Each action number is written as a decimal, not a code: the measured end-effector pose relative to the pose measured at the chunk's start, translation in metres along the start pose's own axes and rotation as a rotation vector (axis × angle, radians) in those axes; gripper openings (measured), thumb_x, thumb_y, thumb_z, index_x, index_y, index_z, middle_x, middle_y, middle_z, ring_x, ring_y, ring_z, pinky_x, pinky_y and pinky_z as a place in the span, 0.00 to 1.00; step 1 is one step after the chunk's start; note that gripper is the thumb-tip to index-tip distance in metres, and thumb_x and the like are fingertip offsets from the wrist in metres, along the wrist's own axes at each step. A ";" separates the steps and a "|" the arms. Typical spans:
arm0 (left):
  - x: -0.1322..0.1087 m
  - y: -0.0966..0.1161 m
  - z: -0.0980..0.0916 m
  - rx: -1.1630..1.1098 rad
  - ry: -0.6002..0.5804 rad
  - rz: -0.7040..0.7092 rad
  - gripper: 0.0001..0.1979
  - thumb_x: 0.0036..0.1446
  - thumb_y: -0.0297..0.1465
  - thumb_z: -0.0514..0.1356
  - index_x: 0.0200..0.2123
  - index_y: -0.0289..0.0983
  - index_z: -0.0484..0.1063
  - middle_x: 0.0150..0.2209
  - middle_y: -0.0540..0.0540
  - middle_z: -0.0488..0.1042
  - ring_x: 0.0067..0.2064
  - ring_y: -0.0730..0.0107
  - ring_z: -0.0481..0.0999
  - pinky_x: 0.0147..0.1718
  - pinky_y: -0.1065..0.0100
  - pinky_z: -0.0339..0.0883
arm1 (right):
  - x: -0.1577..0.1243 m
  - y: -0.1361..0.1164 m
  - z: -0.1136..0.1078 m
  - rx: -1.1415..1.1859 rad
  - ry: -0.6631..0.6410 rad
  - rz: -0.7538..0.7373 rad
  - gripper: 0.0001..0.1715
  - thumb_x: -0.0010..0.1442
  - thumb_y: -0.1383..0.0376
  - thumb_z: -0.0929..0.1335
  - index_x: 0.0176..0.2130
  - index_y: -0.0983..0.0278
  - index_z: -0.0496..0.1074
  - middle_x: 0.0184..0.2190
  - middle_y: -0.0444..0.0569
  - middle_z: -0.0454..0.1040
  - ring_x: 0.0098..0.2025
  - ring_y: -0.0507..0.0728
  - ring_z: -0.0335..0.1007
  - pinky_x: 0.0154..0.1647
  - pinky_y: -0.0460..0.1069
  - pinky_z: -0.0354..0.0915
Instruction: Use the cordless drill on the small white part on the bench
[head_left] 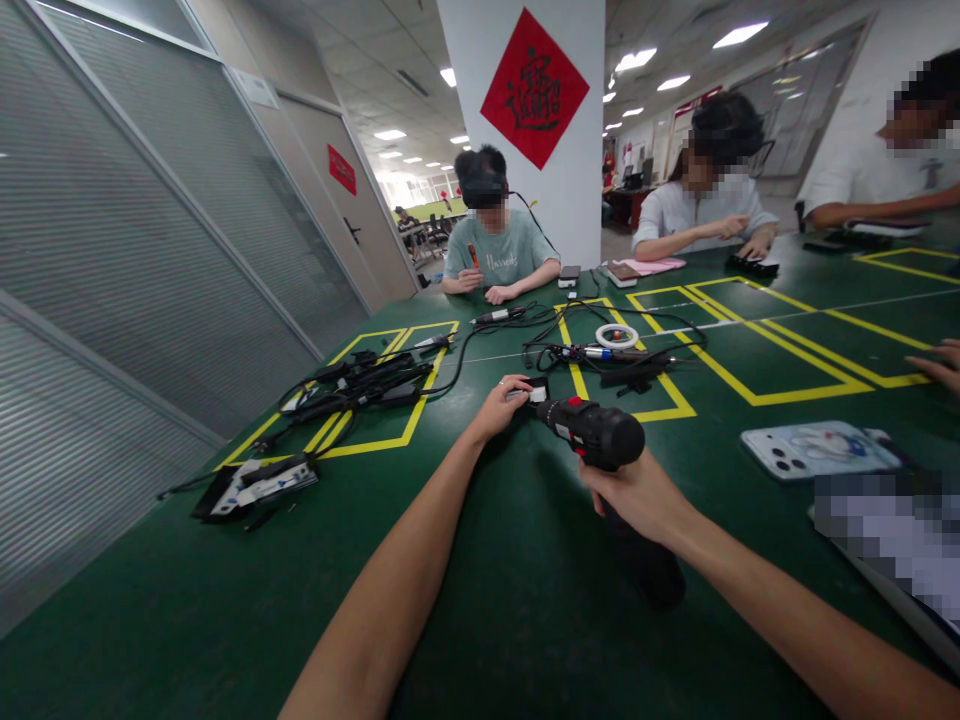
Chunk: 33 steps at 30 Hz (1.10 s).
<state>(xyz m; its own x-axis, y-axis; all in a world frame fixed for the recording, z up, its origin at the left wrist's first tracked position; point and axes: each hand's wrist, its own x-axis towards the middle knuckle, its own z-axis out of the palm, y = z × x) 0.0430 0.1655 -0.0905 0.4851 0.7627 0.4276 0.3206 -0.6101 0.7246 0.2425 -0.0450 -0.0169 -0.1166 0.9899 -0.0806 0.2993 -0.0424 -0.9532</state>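
Observation:
My right hand [637,495] is wrapped round the grip of a black cordless drill [600,432] with red accents. The drill's chuck points forward and left, toward a small black-and-white part [537,392] on the green table. Whether the bit touches that part I cannot tell. My left hand [501,408] grips the part's left side, fingers closed against it and a ring on one finger. The palm side of this hand is hidden. Below the right hand, the drill's dark battery base [656,580] hangs close to the tabletop.
Tangled black cables [360,385] lie at left, with an open black box [259,485] nearer me. Ahead are a soldering iron [600,353] and a white ring-shaped roll [616,336]. A phone [817,450] lies at right. Several people sit round the table [480,600].

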 end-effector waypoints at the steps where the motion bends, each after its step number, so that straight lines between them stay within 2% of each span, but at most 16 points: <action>1: 0.000 0.000 0.000 0.001 0.001 -0.001 0.09 0.54 0.31 0.54 0.37 0.37 0.71 0.49 0.43 0.66 0.52 0.63 0.64 0.54 0.59 0.54 | 0.000 0.000 0.000 0.003 -0.002 -0.005 0.07 0.50 0.65 0.63 0.27 0.66 0.67 0.15 0.43 0.65 0.18 0.50 0.62 0.20 0.44 0.56; 6: 0.000 0.001 -0.001 0.007 0.000 0.000 0.09 0.54 0.32 0.54 0.37 0.37 0.71 0.49 0.43 0.66 0.52 0.63 0.64 0.55 0.58 0.54 | 0.000 -0.001 0.000 0.015 -0.002 -0.004 0.07 0.50 0.65 0.63 0.30 0.66 0.67 0.15 0.43 0.66 0.18 0.50 0.63 0.20 0.44 0.56; 17: 0.001 0.000 0.000 0.002 0.000 0.001 0.09 0.54 0.30 0.54 0.37 0.37 0.71 0.49 0.43 0.66 0.52 0.64 0.64 0.55 0.58 0.54 | 0.000 0.002 0.001 -0.001 0.007 -0.007 0.06 0.50 0.65 0.63 0.26 0.66 0.65 0.14 0.43 0.65 0.18 0.50 0.62 0.19 0.44 0.56; 33: 0.000 0.001 0.000 0.001 -0.001 -0.015 0.09 0.54 0.31 0.54 0.36 0.36 0.71 0.49 0.43 0.65 0.52 0.64 0.64 0.55 0.58 0.53 | -0.001 -0.001 0.000 0.007 -0.002 0.003 0.07 0.50 0.65 0.63 0.27 0.66 0.67 0.15 0.44 0.66 0.19 0.50 0.63 0.21 0.44 0.57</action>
<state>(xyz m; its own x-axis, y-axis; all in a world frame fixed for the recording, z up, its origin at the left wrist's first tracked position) 0.0437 0.1652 -0.0898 0.4808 0.7716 0.4165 0.3289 -0.5990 0.7301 0.2423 -0.0454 -0.0158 -0.1178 0.9895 -0.0838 0.2927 -0.0461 -0.9551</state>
